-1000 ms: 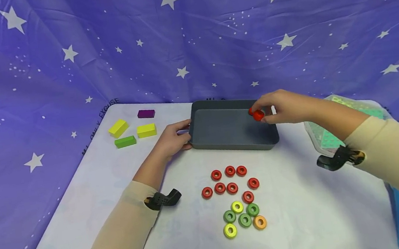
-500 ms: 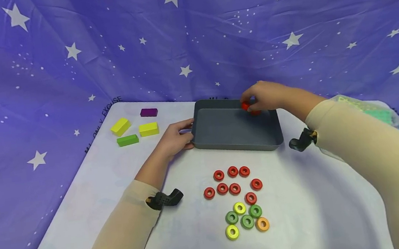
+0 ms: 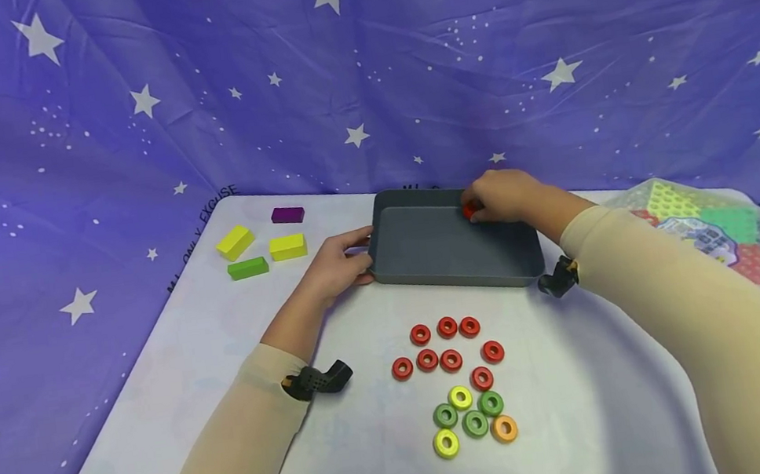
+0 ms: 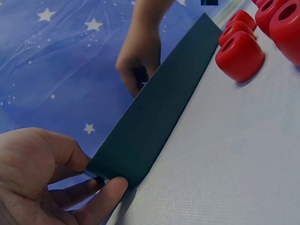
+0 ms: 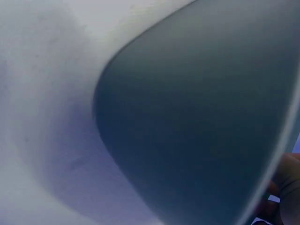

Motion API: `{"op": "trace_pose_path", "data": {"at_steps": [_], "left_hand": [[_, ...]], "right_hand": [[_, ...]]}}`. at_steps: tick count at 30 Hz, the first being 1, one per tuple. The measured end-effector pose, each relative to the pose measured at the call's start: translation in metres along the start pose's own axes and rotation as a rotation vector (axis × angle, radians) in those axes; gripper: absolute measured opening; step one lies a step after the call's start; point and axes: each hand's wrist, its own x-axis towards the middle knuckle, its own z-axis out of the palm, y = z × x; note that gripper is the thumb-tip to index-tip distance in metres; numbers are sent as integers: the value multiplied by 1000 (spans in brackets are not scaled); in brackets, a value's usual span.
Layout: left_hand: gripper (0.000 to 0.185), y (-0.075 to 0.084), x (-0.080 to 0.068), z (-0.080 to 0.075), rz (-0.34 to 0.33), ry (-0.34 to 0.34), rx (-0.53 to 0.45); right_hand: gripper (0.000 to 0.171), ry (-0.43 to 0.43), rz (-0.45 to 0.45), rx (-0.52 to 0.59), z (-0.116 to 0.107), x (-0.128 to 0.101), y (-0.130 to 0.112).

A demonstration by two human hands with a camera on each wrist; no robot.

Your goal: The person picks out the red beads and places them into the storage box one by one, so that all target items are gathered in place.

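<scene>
Left hand [image 3: 337, 264] grips the near-left corner of the grey tray [image 3: 452, 279], thumb over the rim, likely to steady it. Right hand [image 3: 503, 196] is down in the tray's far corner, fingers curled round a red ring [image 3: 468, 212], mostly hidden. More rings [image 3: 448, 357] wait on the tabletop [image 3: 585, 401]. The right wrist view shows only blurred tray.
</scene>
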Motion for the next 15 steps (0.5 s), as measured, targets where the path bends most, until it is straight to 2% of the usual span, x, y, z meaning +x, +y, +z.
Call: {"op": "trace_pose_path", "data": {"at_steps": [4, 7, 10, 15], "left_hand": [[64, 0, 1, 1, 2, -4, -8], [64, 0, 2, 1, -1, -3, -9], [64, 0, 3, 2, -3, -8, -8], [63, 0, 3, 1, -14, -4, -2]], "right_hand": [[30, 20, 20, 5, -6, -6, 0], [35, 49, 45, 34, -19, -16, -4], [40, 85, 57, 74, -34, -33, -11], [38, 164, -14, 179, -40, -72, -24]]}}
